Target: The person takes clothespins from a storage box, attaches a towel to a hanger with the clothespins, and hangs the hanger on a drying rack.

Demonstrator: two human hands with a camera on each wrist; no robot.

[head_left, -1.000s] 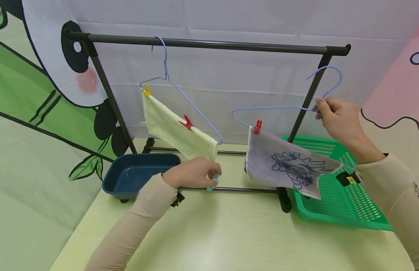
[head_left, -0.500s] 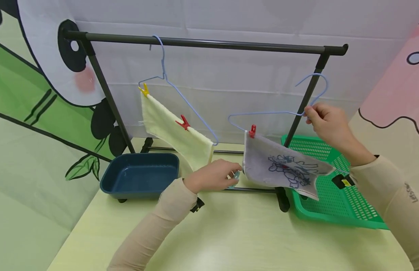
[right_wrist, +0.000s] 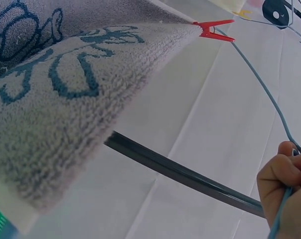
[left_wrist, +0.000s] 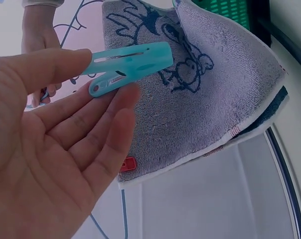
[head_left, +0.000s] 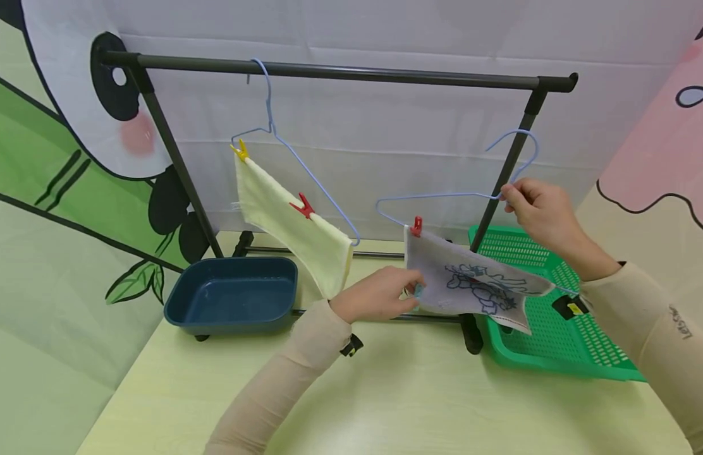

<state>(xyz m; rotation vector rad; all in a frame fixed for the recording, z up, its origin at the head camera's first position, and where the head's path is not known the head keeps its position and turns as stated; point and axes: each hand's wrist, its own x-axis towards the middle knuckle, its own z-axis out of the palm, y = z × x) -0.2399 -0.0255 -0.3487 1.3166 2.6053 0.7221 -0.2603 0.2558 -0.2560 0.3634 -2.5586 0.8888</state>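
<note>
My left hand (head_left: 380, 294) pinches a light-blue clothespin (left_wrist: 133, 62) between thumb and fingers, in front of the left part of a grey towel (head_left: 459, 278) with a blue cartoon drawing. That towel hangs over a blue wire hanger (head_left: 431, 196), and a red clothespin (head_left: 416, 226) clips its left end. My right hand (head_left: 547, 218) grips the hanger at the neck below its hook, which is apart from the rack's top bar. In the right wrist view the red clothespin (right_wrist: 215, 31) sits at the towel's corner.
A black rack (head_left: 351, 71) stands on the table (head_left: 329, 392). From its bar hangs another hanger (head_left: 268, 101) with a yellow towel (head_left: 289, 227), held by yellow and red clothespins. A dark-blue basin (head_left: 232, 294) stands left, a green basket (head_left: 556, 354) right, partly behind the grey towel.
My left hand has moved right with the light-blue clothespin, from near the yellow towel to the grey one. My right hand has shifted slightly left and down with the hanger.
</note>
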